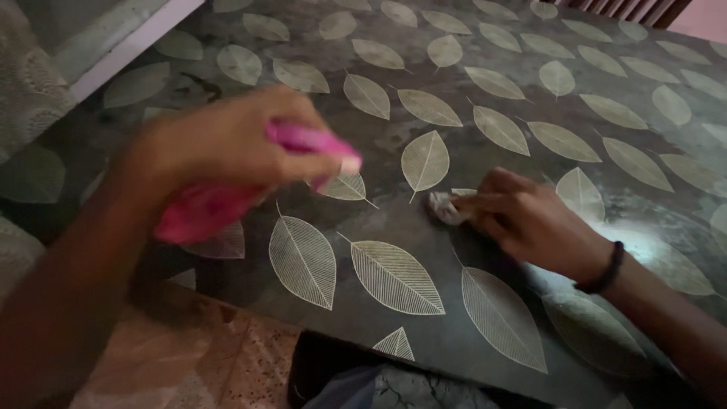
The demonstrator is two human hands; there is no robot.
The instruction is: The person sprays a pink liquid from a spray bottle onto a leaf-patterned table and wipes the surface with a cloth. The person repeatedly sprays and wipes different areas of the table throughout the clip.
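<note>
While the left hand (219, 144) grips a blurred pink spray bottle (250, 182) above the leaf-patterned table (469, 98), the right hand (530, 223) presses a small crumpled whitish cloth (445, 206) flat onto that table. A dark wristband (606, 271) circles the right wrist.

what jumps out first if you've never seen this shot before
The bright pink spray bottle gripped in the left hand, blurred, at the left of the frame, draws the eye first. Next is the dark table top printed all over with pale leaf shapes. Near the middle, the right hand, with a dark band at the wrist, presses a small crumpled grey cloth onto that surface.
</note>
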